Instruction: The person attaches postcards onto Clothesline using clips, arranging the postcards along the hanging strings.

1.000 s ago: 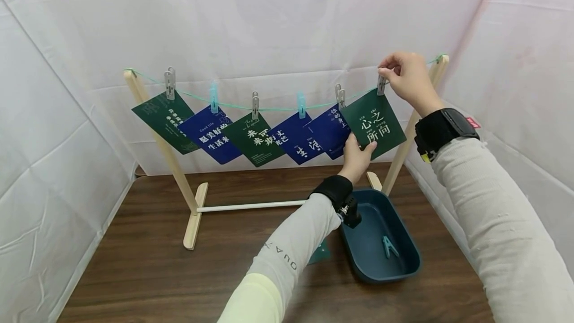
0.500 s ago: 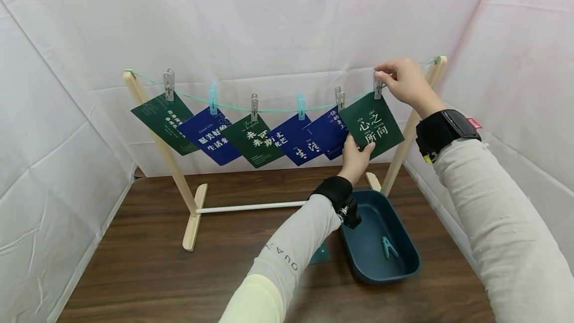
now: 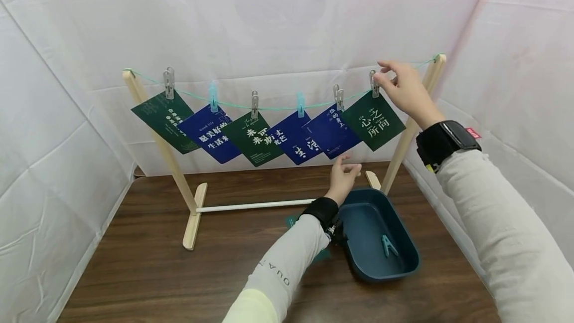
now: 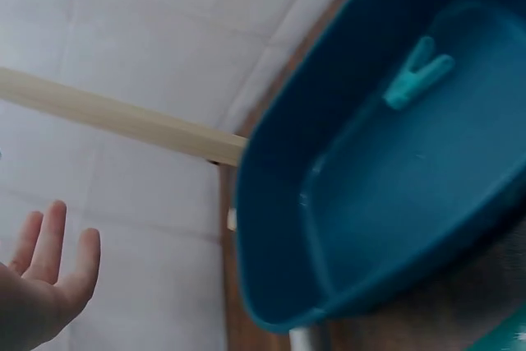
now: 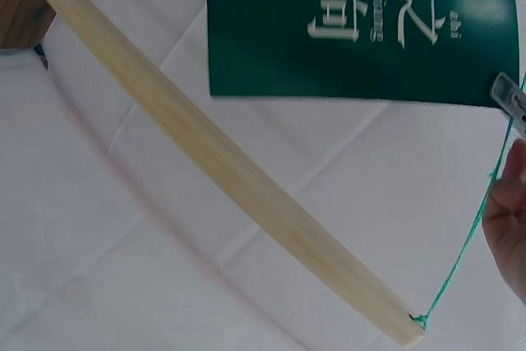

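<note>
A green card [image 3: 373,121] with white characters hangs by one corner from a grey clothespin [image 3: 374,84] on the green string [image 3: 278,109]. Right beside that clothespin is my right hand [image 3: 405,88], thumb and fingers parted and thumb near its handles; in the right wrist view the clothespin [image 5: 509,100] stands just past the fingertips. Below the cards my left hand [image 3: 344,177] holds nothing, its fingers spread. A blue card [image 3: 332,133] hangs just above it. In the left wrist view those fingers [image 4: 51,240] are apart from everything.
More green and blue cards hang leftward under grey and light-blue clothespins [image 3: 213,96]. Wooden posts [image 3: 403,148] hold the string. A dark blue basin [image 3: 358,268] with a teal clothespin [image 3: 389,246] stands at front right. A green card [image 3: 323,254] lies partly under my left forearm.
My left hand has let go of the green card and moved down and slightly left. The right hand's fingers have parted from the grey clothespin, which has shifted slightly left with the card.
</note>
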The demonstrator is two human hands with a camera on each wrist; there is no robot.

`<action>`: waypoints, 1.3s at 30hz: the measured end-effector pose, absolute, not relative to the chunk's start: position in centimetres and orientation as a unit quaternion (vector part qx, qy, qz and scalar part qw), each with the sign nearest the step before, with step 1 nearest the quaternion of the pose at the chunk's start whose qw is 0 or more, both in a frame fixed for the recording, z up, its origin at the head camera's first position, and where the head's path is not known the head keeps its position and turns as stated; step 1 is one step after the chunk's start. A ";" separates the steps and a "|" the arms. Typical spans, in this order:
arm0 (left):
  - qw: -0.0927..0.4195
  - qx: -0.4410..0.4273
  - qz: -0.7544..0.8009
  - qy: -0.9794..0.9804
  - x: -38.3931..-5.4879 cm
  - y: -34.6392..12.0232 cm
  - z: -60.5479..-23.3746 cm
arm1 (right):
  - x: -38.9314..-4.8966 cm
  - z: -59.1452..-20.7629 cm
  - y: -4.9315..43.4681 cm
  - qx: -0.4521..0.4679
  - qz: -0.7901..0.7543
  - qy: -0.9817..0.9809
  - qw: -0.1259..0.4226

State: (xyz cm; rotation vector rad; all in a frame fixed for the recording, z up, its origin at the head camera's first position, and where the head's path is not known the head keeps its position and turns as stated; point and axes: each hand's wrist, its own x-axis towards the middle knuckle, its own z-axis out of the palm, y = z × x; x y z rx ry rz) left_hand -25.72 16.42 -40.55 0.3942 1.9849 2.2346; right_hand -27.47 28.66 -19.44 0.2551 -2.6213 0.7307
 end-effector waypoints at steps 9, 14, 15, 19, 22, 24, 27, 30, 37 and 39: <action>0.066 0.114 0.718 0.683 -25.8 13.9 -44.3 | -26.7 -23.8 28.5 0.047 0.329 -0.874 0.356; 0.070 0.139 0.687 0.709 -24.9 12.8 -46.3 | -26.3 -28.3 28.8 0.054 0.332 -0.874 0.349; 0.074 0.147 0.680 0.714 -24.6 12.6 -46.6 | -26.3 -29.2 28.9 0.056 0.335 -0.875 0.345; 0.091 0.204 0.637 0.738 -23.1 12.6 -47.5 | -25.9 -32.8 29.4 0.052 0.336 -0.886 0.315; 0.107 0.261 0.589 0.757 -21.5 13.1 -47.6 | -25.4 -35.6 30.0 0.042 0.328 -0.900 0.286; 0.107 0.311 0.522 0.787 -20.4 13.4 -47.7 | -25.0 -37.4 30.3 0.036 0.320 -0.909 0.266; 0.097 0.377 0.356 0.849 -18.5 13.8 -47.9 | -24.3 -39.8 30.6 0.031 0.309 -0.923 0.228; 0.116 0.432 0.198 0.872 -16.9 14.0 -48.3 | -23.5 -41.7 30.8 0.026 0.288 -0.942 0.172; 0.181 0.487 0.050 0.853 -15.0 14.9 -49.8 | -21.8 -44.5 31.1 0.014 0.201 -0.979 0.020; 0.167 0.494 0.030 0.853 -14.6 15.1 -50.1 | -21.1 -45.3 31.2 -0.007 0.173 -0.984 -0.031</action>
